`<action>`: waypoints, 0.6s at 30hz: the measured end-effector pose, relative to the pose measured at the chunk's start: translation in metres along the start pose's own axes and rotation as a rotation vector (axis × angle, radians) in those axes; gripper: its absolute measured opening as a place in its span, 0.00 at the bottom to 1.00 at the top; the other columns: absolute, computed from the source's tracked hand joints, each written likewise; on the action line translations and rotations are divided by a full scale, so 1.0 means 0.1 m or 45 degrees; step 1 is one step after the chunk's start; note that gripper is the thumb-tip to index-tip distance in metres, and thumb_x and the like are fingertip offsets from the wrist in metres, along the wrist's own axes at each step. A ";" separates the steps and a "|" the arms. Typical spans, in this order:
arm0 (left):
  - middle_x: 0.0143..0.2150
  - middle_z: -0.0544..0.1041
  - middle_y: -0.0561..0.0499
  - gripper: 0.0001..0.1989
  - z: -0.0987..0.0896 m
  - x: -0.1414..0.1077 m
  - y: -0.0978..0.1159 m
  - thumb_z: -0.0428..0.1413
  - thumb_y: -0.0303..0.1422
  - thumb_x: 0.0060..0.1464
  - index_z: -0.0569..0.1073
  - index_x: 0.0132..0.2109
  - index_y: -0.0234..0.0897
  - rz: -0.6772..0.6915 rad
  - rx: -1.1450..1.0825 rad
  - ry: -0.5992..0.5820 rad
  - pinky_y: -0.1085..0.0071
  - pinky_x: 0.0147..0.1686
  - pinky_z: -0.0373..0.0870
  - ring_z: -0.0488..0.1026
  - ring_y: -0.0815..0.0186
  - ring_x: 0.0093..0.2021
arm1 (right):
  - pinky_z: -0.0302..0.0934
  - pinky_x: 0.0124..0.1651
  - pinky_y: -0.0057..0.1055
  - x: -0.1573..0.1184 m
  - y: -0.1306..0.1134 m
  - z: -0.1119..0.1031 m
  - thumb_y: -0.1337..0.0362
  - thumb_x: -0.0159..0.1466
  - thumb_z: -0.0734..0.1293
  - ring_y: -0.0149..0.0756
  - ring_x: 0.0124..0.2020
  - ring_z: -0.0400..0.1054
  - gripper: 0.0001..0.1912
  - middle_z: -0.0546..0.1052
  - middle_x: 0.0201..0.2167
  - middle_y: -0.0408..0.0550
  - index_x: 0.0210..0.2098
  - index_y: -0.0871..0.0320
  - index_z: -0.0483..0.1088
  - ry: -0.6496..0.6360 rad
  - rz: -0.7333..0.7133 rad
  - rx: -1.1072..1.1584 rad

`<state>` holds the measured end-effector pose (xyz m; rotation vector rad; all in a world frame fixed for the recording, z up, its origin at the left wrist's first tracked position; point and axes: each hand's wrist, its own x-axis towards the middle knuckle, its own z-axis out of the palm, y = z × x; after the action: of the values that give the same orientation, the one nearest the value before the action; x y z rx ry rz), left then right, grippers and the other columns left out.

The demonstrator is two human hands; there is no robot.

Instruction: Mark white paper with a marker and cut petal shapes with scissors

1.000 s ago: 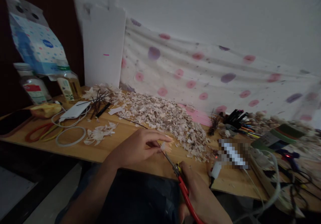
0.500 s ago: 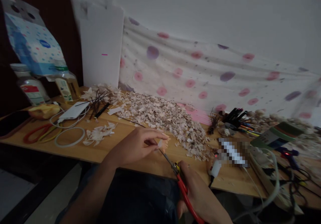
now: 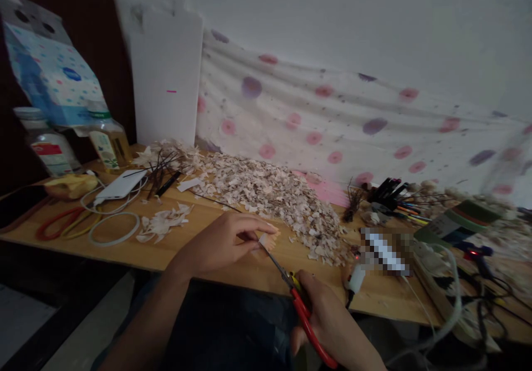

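My left hand (image 3: 224, 241) pinches a small pale, petal-like piece (image 3: 271, 239) with a scalloped edge between thumb and forefinger, just above the table's front part. In my right hand (image 3: 330, 315) is a pair of scissors (image 3: 306, 322) with red handles. Their thin metal blades point up and left, and the tips reach the piece at my left fingertips. A whitish bit shows beside the tips, below my left thumb. Beyond my hands spreads a large heap of pale dry flakes (image 3: 257, 185). A smaller pile of flakes (image 3: 165, 221) lies left of my left hand.
At left are orange-handled scissors (image 3: 54, 224), a white power bank (image 3: 120, 185) with a cable, and two bottles (image 3: 110, 144). A power strip (image 3: 440, 288), a green container (image 3: 457, 221) and a glue gun (image 3: 476, 252) stand at right. Dark sticks (image 3: 160, 171) lie behind.
The whitish bit at the blade tips has shifted slightly down and left. Both hands stay in nearly the same place, and the view has moved very little.
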<state>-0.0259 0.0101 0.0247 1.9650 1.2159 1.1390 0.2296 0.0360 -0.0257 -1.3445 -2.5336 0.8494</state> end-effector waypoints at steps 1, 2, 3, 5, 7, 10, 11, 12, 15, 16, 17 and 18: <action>0.47 0.81 0.50 0.17 -0.01 0.00 0.01 0.55 0.21 0.55 0.78 0.50 0.39 -0.002 0.003 0.003 0.75 0.39 0.73 0.77 0.69 0.38 | 0.51 0.28 0.28 0.00 0.01 0.01 0.62 0.43 0.78 0.37 0.28 0.63 0.28 0.70 0.27 0.40 0.28 0.51 0.53 0.008 0.000 -0.006; 0.47 0.81 0.50 0.17 -0.01 0.00 0.01 0.55 0.21 0.55 0.78 0.50 0.39 -0.006 0.004 0.004 0.74 0.39 0.73 0.77 0.68 0.38 | 0.50 0.28 0.28 0.00 0.01 0.01 0.61 0.43 0.78 0.37 0.27 0.62 0.29 0.70 0.26 0.39 0.28 0.51 0.52 0.018 -0.002 -0.013; 0.47 0.81 0.50 0.17 -0.02 0.00 0.02 0.55 0.22 0.55 0.78 0.50 0.39 -0.013 0.001 0.002 0.74 0.39 0.73 0.77 0.68 0.38 | 0.50 0.27 0.28 0.00 0.02 0.01 0.60 0.43 0.78 0.36 0.27 0.62 0.29 0.69 0.25 0.39 0.27 0.51 0.52 0.027 -0.006 -0.025; 0.47 0.81 0.50 0.17 -0.03 -0.01 0.03 0.55 0.23 0.55 0.78 0.50 0.39 -0.025 -0.007 -0.007 0.73 0.39 0.73 0.77 0.67 0.39 | 0.49 0.28 0.28 0.01 0.02 0.01 0.58 0.43 0.78 0.36 0.27 0.61 0.30 0.69 0.25 0.39 0.27 0.51 0.51 0.033 -0.014 -0.041; 0.48 0.81 0.50 0.17 -0.04 -0.01 0.02 0.55 0.24 0.55 0.78 0.51 0.40 -0.027 -0.005 -0.019 0.73 0.39 0.73 0.77 0.67 0.39 | 0.49 0.28 0.27 0.02 0.02 0.01 0.57 0.43 0.78 0.35 0.27 0.61 0.30 0.69 0.25 0.39 0.27 0.51 0.51 0.034 -0.009 -0.041; 0.50 0.80 0.51 0.19 -0.05 -0.03 0.01 0.55 0.23 0.55 0.77 0.52 0.42 -0.026 0.020 -0.034 0.74 0.39 0.72 0.76 0.68 0.39 | 0.49 0.27 0.27 0.03 0.02 0.01 0.57 0.42 0.79 0.35 0.26 0.60 0.32 0.69 0.25 0.39 0.27 0.51 0.50 0.049 -0.001 -0.050; 0.50 0.80 0.51 0.19 -0.05 -0.03 0.01 0.55 0.22 0.55 0.77 0.52 0.42 -0.026 0.024 -0.041 0.74 0.40 0.72 0.76 0.68 0.39 | 0.49 0.27 0.28 0.04 0.02 0.01 0.56 0.42 0.79 0.35 0.26 0.60 0.32 0.69 0.25 0.39 0.26 0.51 0.50 0.056 -0.003 -0.056; 0.51 0.80 0.51 0.20 -0.05 -0.03 0.01 0.55 0.22 0.54 0.77 0.52 0.42 -0.025 0.020 -0.049 0.74 0.40 0.72 0.76 0.69 0.39 | 0.49 0.28 0.28 0.04 0.02 0.00 0.55 0.42 0.79 0.35 0.27 0.60 0.32 0.69 0.25 0.39 0.26 0.51 0.50 0.060 -0.011 -0.058; 0.51 0.79 0.50 0.20 -0.05 -0.02 0.02 0.54 0.21 0.54 0.77 0.52 0.41 -0.037 -0.032 -0.072 0.74 0.40 0.72 0.76 0.69 0.39 | 0.49 0.28 0.28 0.05 0.01 -0.01 0.53 0.45 0.77 0.36 0.27 0.60 0.30 0.70 0.26 0.41 0.27 0.51 0.50 0.051 -0.032 -0.051; 0.51 0.79 0.49 0.20 -0.05 -0.02 0.02 0.54 0.21 0.54 0.77 0.52 0.40 -0.045 -0.044 -0.077 0.74 0.39 0.72 0.76 0.69 0.39 | 0.49 0.28 0.28 0.05 0.01 -0.01 0.52 0.45 0.77 0.36 0.26 0.60 0.30 0.70 0.26 0.41 0.27 0.51 0.50 0.044 -0.034 -0.051; 0.51 0.79 0.49 0.20 -0.06 -0.01 0.03 0.54 0.21 0.54 0.77 0.52 0.40 -0.052 -0.045 -0.080 0.74 0.39 0.72 0.76 0.69 0.38 | 0.49 0.28 0.28 0.05 0.01 -0.01 0.53 0.44 0.77 0.35 0.26 0.60 0.30 0.69 0.25 0.41 0.26 0.51 0.50 0.040 -0.031 -0.050; 0.51 0.79 0.49 0.20 -0.06 -0.01 0.03 0.54 0.21 0.54 0.77 0.52 0.40 -0.054 -0.036 -0.083 0.74 0.39 0.71 0.76 0.69 0.38 | 0.49 0.28 0.28 0.05 0.01 -0.01 0.53 0.44 0.78 0.35 0.26 0.59 0.31 0.69 0.25 0.40 0.26 0.51 0.50 0.040 -0.021 -0.050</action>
<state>-0.0297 0.0079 0.0299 1.9309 1.1960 1.0574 0.2276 0.0405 -0.0260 -1.3353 -2.5465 0.7732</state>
